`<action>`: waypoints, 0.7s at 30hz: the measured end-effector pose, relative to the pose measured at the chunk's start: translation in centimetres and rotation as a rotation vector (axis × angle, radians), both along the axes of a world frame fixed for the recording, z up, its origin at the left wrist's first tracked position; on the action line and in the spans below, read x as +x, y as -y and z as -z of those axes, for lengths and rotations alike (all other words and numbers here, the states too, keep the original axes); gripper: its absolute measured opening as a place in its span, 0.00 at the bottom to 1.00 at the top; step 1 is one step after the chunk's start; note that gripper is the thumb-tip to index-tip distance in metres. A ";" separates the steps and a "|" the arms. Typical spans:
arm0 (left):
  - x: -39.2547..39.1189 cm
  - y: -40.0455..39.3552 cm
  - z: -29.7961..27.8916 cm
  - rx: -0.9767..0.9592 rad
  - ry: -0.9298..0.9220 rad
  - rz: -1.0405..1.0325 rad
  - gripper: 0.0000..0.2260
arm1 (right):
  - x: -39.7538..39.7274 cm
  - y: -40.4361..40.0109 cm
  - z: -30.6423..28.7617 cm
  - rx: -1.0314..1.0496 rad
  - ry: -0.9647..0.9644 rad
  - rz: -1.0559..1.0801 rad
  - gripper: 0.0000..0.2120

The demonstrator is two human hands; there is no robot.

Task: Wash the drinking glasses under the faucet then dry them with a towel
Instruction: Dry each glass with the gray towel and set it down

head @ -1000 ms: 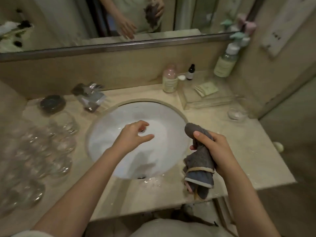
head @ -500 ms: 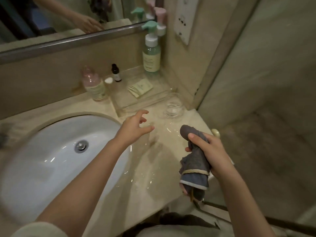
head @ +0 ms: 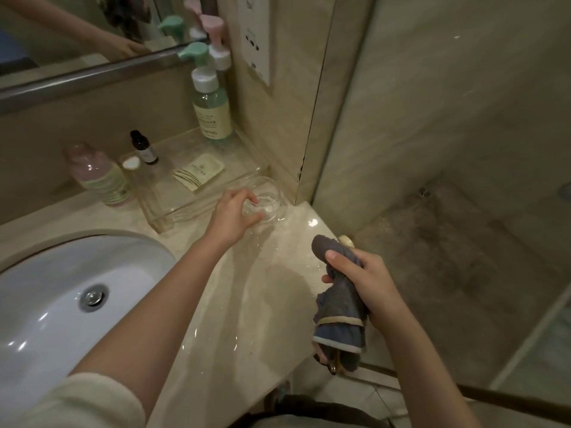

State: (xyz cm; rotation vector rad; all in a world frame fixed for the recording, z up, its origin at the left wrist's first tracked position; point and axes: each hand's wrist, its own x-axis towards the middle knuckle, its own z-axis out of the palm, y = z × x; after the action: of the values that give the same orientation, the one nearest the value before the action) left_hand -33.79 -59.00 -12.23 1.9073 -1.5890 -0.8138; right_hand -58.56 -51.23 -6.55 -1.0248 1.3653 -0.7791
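Observation:
A clear drinking glass [head: 269, 201] stands on the wet beige counter [head: 256, 291] in the far right corner, beside the wall. My left hand [head: 234, 214] reaches across the counter and its fingers curl round the glass's near side. My right hand [head: 364, 282] grips a bunched grey-blue towel [head: 340, 316] with a pale stripe, held upright over the counter's right edge. The white sink basin [head: 46, 304] with its metal drain lies at the lower left. No faucet is in view.
A clear tray [head: 163, 217] behind the glass holds a sachet [head: 199, 173], a small dark bottle [head: 142, 147] and a green pump bottle [head: 211, 109]. A pink bottle [head: 99, 177] stands left of it. A mirror runs along the back. Right of the counter is a shower floor.
The view swung right, away from the glasses left of the sink. My left hand moved from over the basin to the corner and took hold of the glass. The towel hand stayed put.

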 end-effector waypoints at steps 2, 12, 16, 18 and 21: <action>-0.3 0.5 0.3 -0.017 -0.061 -0.030 0.07 | -0.1 0.0 0.1 -0.006 0.002 -0.001 0.16; 1.1 -2.8 -1.0 -0.043 -0.437 -0.103 0.11 | 2.4 0.1 -0.2 -0.057 0.040 -0.069 0.17; 3.1 -7.6 -3.9 -0.010 -0.724 -0.271 0.09 | 5.8 0.1 -1.2 -0.163 -0.019 -0.133 0.15; 4.1 -10.1 -6.0 -0.029 -0.852 -0.310 0.07 | 7.8 -0.4 -1.5 -0.211 -0.018 -0.158 0.10; 5.3 -13.1 -8.8 -0.062 -0.954 -0.312 0.08 | 10.9 -1.6 -2.5 -0.305 0.011 -0.175 0.19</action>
State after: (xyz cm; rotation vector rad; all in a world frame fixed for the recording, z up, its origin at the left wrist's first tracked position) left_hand -28.53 -45.86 -3.46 1.3178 -0.7026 -1.2451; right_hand -47.64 -49.59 -4.05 -1.3564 1.1502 -0.8764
